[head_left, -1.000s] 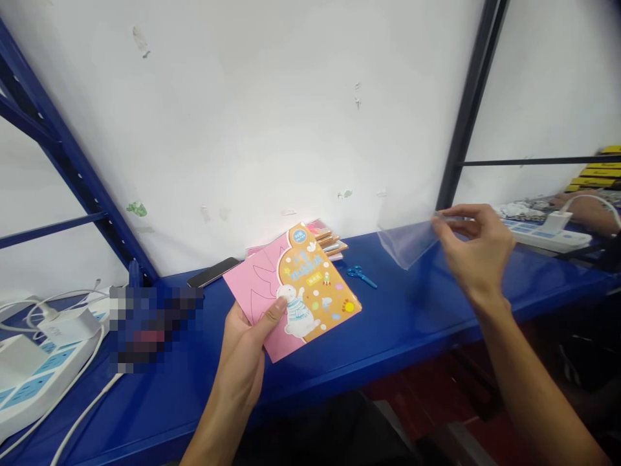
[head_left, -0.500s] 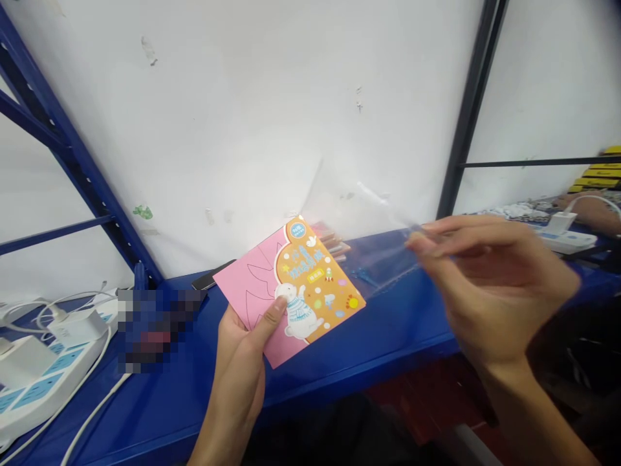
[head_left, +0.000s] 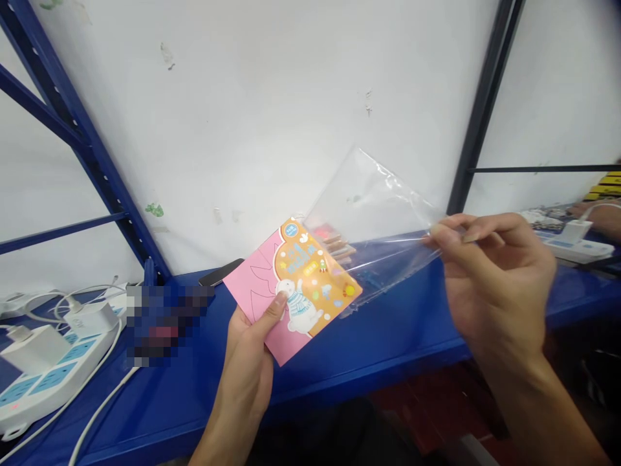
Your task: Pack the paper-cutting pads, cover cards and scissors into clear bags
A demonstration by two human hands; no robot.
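Note:
A pink and orange paper booklet [head_left: 264, 279] with a white bear on its cover tilts above the blue shelf. My left hand [head_left: 255, 346] grips its lower left part, thumb flat on the front and fingers behind. To the right, my right hand [head_left: 490, 272] pinches one end of a clear plastic bag [head_left: 383, 194] between thumb and fingertips. The bag is stretched out and its left end lies over the booklet's orange right edge. Whether that edge sits inside the bag or behind it, I cannot tell for sure.
A blue metal shelf [head_left: 194, 401] runs below my hands, against a white wall [head_left: 272, 116]. At left are a power strip [head_left: 48, 382] with white chargers and cables, and a dark phone [head_left: 220, 272]. Several small packets [head_left: 337, 246] lie behind the bag. Another power strip [head_left: 577, 249] stands at right.
The bag has spread wider and its left end now overlaps the booklet's right edge. My right hand has turned slightly, still pinching the bag. My left hand keeps its hold.

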